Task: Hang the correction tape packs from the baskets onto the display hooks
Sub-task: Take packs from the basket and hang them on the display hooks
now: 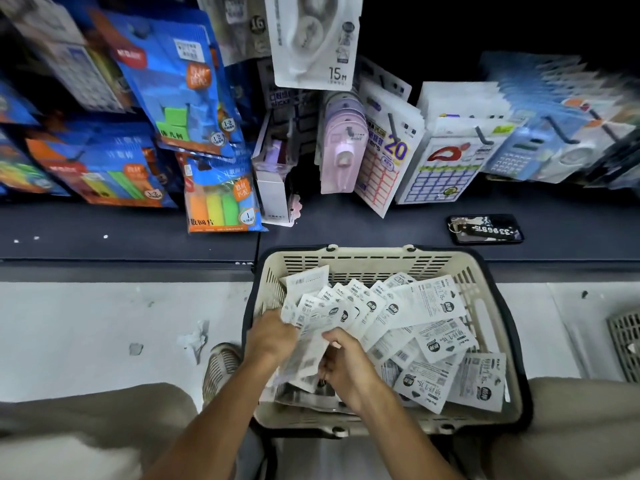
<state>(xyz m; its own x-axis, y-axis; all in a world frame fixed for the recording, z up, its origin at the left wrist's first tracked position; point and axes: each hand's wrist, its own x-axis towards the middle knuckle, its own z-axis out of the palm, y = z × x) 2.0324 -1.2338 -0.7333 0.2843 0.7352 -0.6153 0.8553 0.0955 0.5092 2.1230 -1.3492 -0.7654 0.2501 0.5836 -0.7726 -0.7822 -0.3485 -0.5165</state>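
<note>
Basket: a cream basket sits on the floor, right against the front edge of the low dark shelf.
Packs: many white packs lie flat in a loose heap in the basket, most of them toward its right and near sides.
Left hand: the left hand is at the basket's left wall, fingers curled round a fanned bunch of packs.
Right hand: the right hand is just beside the left one, near the middle of the basket. Its fingers and thumb pinch one pack that hangs down between the two hands.
Hooks: the hooks stick out above the shelf, well apart from both hands. A white pack marked 15m hangs at the top, straight above the basket.
Other goods: blue packs hang over the shelf's left end, pink packs and sticker sheets in the middle, calculators to the right.
Phone: a phone with a key tag lies flat on the shelf, just past the basket's far right corner.
Shoe: a shoe stands on the floor beside the basket's left wall.
Second basket: the corner of a grey basket shows at the right edge.
</note>
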